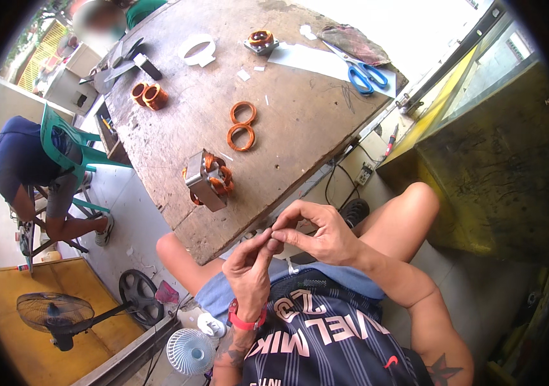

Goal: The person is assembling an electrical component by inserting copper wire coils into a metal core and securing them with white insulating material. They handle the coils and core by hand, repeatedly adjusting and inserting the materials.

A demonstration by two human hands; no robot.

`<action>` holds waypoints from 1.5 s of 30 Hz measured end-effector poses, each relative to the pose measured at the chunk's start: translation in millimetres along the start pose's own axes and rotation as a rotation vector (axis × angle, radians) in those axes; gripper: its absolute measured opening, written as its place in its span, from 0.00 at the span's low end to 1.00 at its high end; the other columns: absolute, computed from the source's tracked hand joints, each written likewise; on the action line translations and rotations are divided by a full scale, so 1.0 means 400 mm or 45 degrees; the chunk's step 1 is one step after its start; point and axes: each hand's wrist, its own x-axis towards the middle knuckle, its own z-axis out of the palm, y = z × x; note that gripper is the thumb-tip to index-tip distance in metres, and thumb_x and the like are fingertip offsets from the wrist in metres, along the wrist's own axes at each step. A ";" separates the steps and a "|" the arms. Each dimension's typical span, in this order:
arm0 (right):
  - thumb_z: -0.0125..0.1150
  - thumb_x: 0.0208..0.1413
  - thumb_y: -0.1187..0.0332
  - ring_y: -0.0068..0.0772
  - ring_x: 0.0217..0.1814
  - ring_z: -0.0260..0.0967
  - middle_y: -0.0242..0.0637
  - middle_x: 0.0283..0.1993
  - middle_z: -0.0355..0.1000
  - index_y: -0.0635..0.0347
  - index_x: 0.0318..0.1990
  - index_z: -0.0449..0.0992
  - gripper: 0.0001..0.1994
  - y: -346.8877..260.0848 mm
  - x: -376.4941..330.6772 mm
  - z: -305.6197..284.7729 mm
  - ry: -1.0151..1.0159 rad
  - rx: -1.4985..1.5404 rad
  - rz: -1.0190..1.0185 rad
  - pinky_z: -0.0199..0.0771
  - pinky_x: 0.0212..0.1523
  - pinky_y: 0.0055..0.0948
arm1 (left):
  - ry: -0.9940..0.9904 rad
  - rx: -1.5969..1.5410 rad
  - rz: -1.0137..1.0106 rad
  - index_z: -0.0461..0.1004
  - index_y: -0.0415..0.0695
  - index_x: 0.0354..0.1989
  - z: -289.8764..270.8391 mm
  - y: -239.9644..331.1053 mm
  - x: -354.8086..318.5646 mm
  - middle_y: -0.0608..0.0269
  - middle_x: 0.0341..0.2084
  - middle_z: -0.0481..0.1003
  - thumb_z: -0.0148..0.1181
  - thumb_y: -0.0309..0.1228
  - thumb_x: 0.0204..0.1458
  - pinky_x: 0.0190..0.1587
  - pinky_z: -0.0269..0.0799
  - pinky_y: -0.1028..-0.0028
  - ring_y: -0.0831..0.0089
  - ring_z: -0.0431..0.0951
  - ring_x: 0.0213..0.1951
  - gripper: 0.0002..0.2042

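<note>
Above my lap, near the table's front edge, my left hand point(248, 270) and my right hand point(318, 233) meet fingertip to fingertip. Each is closed in a pinch, and whatever lies between the fingers is too small or hidden to make out. Nearest to them on the wooden table point(274, 174) is a metal motor stator point(207, 184) with copper windings. Beyond it lie two joined copper wire coils point(241, 137), flat on the wood. A pair of thicker copper coils point(153, 96) rests farther left.
At the far side are a small wound stator point(261, 40), a white ring-shaped piece point(197, 50), blue-handled scissors point(366, 78) on a white sheet and a crumpled cloth point(358, 44). Fan blades point(123, 64) lie far left. A person point(36, 154) sits left, behind a black fan point(55, 315).
</note>
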 end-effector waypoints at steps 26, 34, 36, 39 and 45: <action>0.74 0.60 0.74 0.39 0.45 0.79 0.36 0.42 0.79 0.59 0.45 0.83 0.08 0.023 0.051 -0.178 0.362 -1.179 -0.681 0.80 0.47 0.33 | 0.042 0.208 -0.113 0.78 0.33 0.58 -0.024 0.023 0.034 0.61 0.39 0.83 0.67 0.23 0.66 0.45 0.79 0.76 0.77 0.82 0.39 0.14; 0.69 0.70 0.65 0.14 0.37 0.70 0.26 0.37 0.76 0.64 0.57 0.79 0.15 0.086 -0.052 0.048 0.293 0.182 0.129 0.74 0.41 0.19 | -0.005 0.242 -0.162 0.79 0.33 0.59 -0.013 0.014 0.017 0.59 0.45 0.85 0.68 0.23 0.65 0.49 0.80 0.76 0.78 0.83 0.44 0.16; 0.69 0.70 0.65 0.14 0.37 0.70 0.26 0.38 0.77 0.64 0.53 0.80 0.12 0.081 -0.048 0.064 0.319 0.246 0.140 0.74 0.41 0.19 | -0.018 0.249 -0.146 0.79 0.33 0.60 -0.020 0.016 0.010 0.60 0.45 0.85 0.69 0.23 0.64 0.49 0.80 0.77 0.78 0.83 0.44 0.17; 0.69 0.70 0.65 0.14 0.38 0.72 0.26 0.38 0.78 0.63 0.49 0.79 0.11 0.074 -0.050 0.088 0.319 0.270 0.107 0.75 0.41 0.19 | -0.015 0.302 -0.112 0.79 0.33 0.60 -0.029 0.027 -0.003 0.61 0.44 0.85 0.69 0.23 0.64 0.49 0.80 0.77 0.79 0.83 0.44 0.17; 0.71 0.68 0.67 0.14 0.44 0.75 0.29 0.43 0.80 0.64 0.48 0.80 0.10 0.086 -0.060 0.120 0.272 0.397 0.055 0.78 0.46 0.20 | -0.012 0.247 -0.149 0.79 0.33 0.56 -0.041 0.050 -0.023 0.62 0.40 0.84 0.69 0.24 0.65 0.47 0.79 0.78 0.79 0.83 0.42 0.14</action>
